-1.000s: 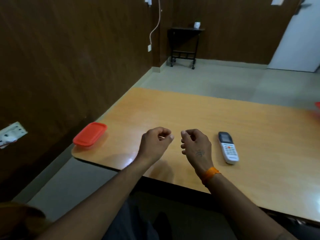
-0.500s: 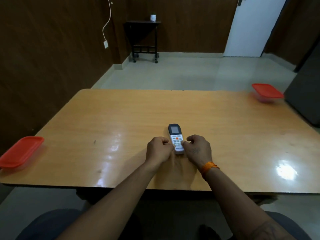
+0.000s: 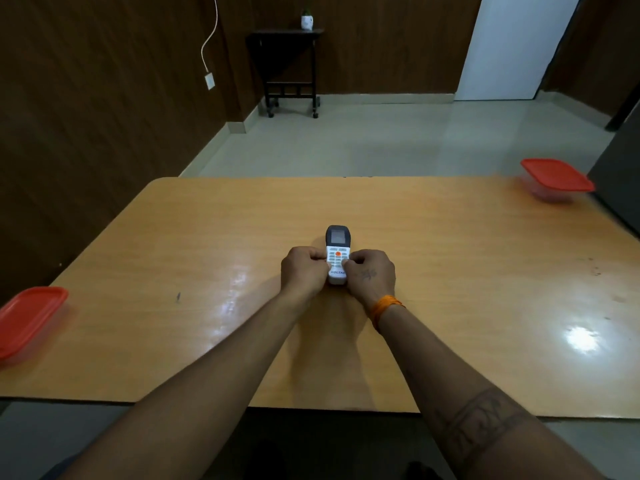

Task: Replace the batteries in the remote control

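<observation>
Lying face up near the middle of the glossy orange-brown wooden surface (image 3: 450, 271): a small white plastic remote control with a dark grey display end (image 3: 337, 252), display pointing away, keypad toward the body. Pinched at its lower half from both sides: left hand (image 3: 303, 273) curled against the left edge, right hand (image 3: 370, 277) curled against the right edge, thumb over the keypad (fingertips mostly hidden under the knuckles). Both hands closed on it, none spread wide.

Probably light, rigid and smooth-shelled, so likely to skid on this shiny top if only pushed. Best taken by the long side edges, then turned over to reach the back cover, which cannot be seen from here. Likely wanting a firm thumb slide, not prying; thin plastic latch, easily snapped. No spare batteries visible; 2 red-lidded clear plastic boxes, 1 at the left edge (image 3: 29, 318) and 1 at the far right corner (image 3: 556, 176), well apart from the remote.
</observation>
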Tool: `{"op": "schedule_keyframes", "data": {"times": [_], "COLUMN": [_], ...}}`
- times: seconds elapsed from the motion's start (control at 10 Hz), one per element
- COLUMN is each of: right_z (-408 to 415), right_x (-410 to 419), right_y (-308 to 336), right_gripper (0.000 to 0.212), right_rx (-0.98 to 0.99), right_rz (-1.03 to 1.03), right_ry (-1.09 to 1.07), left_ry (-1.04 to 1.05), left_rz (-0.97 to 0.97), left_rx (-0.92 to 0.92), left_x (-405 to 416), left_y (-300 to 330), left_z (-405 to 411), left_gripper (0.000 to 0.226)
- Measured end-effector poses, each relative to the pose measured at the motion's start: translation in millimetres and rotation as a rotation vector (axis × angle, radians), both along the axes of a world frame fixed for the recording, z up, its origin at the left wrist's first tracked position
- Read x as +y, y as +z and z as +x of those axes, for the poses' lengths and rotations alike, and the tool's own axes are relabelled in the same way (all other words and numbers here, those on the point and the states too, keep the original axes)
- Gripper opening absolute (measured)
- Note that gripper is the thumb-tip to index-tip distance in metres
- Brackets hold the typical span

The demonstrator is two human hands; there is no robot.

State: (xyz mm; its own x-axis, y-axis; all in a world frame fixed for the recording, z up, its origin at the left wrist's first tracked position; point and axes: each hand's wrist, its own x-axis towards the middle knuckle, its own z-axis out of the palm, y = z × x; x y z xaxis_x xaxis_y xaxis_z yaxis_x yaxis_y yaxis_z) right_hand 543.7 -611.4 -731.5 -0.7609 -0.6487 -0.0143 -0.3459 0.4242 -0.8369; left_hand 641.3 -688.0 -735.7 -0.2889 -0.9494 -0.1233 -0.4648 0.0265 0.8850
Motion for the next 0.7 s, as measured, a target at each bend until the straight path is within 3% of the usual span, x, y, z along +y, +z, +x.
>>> {"op": "schedule_keyframes", "data": {"times": [0.2,0.4,0.6,0.7], "right_z": [7.2,6.5,-11.4,-29.5], "right_x": [-25.7,-29.5,-30.6,-46.3], "right_y": [-0.3,-6.0,-6.6,8.2], "right_gripper": [0.023,0.022,0.026,0.020], "right_rx": [-0.022,-0.042,0.035,0.045], "right_rz": [0.042,0.014,-0.131,-0.264], "right_ry": [-0.012,-0.021,-0.067,-0.029], "left_ry": [0.012,0.005,-0.039,-0.117], "left_rz": [0.020,0.024,-0.177,-0.193], "left_rx": [-0.055,0.001,0.079,0.229], "left_x": [-32.7,-37.1,-44.3,-64.1], "left_y": [-2.8,-16.2,-5.3,6.7], "left_z": [3.3,10.3,19.3,12.1], "left_gripper": [0.030,0.029,0.040,0.034]}}
